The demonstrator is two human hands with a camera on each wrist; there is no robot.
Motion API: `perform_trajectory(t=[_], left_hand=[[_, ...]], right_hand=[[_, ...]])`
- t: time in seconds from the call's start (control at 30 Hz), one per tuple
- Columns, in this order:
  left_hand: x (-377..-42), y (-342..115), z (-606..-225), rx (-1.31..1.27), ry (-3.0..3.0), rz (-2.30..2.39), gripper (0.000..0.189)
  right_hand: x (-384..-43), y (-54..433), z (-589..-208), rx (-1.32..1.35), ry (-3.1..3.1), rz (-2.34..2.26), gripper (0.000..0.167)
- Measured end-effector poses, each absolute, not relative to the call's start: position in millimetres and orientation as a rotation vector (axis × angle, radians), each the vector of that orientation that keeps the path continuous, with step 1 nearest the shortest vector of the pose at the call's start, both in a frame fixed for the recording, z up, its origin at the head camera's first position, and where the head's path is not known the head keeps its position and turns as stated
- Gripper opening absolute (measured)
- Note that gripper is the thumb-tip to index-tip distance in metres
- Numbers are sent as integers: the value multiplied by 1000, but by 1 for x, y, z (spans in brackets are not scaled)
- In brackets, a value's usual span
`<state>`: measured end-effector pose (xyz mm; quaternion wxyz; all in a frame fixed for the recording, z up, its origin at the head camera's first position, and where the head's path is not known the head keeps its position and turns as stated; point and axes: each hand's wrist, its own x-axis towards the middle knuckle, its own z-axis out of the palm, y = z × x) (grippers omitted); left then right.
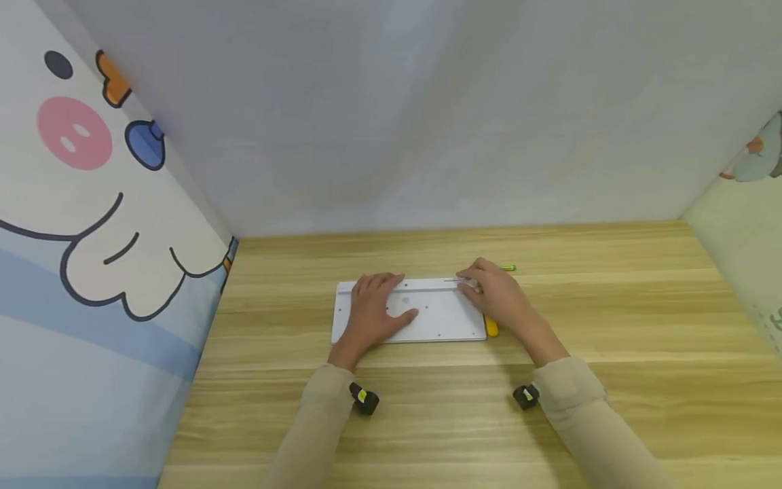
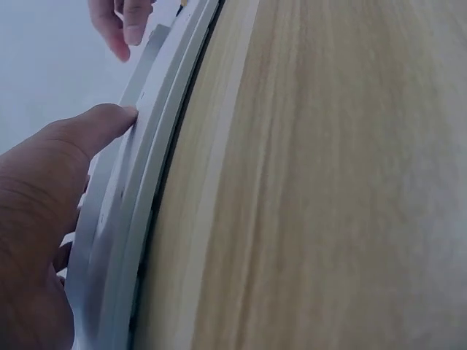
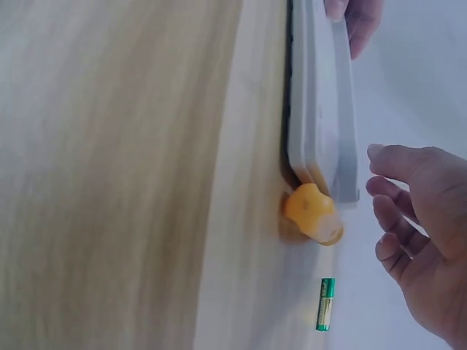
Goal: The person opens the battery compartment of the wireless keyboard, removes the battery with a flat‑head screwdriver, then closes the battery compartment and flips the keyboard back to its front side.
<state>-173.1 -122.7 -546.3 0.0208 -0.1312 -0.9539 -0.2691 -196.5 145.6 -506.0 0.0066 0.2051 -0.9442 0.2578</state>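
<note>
A white keyboard (image 1: 452, 316) lies face down on the table, with small dark screw points over its back and a raised bar along its far edge. My left hand (image 1: 373, 311) rests on its left part, fingers at the bar and thumb (image 2: 109, 120) stretched out on the back. Near the far right corner is my right hand (image 1: 497, 292), its fingertips close to the bar's end. In the right wrist view, the right fingers (image 3: 394, 208) are loosely bent and apart from the thumb, with nothing visible between them. A short dark line marks the bar beside them.
An orange-yellow handle (image 3: 312, 211) with a lobed end lies against the keyboard's right edge. Past it lies a green battery (image 3: 325, 305). The wood-grain table (image 1: 427, 421) meets a pale back wall (image 1: 391, 136), and a cartoon-printed panel (image 1: 91, 272) stands at left.
</note>
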Motion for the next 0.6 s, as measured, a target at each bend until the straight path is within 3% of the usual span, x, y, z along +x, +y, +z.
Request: perform_trajectory(t=[0.27, 0.6], left_hand=[[-175, -107, -541, -480, -2999, -724, 81], [-178, -74, -534, -641, -3084, -620, 111]], right_hand=[[-185, 159, -500, 523, -2969, 875, 24], [-165, 178, -505, 309, -3075, 888, 26]])
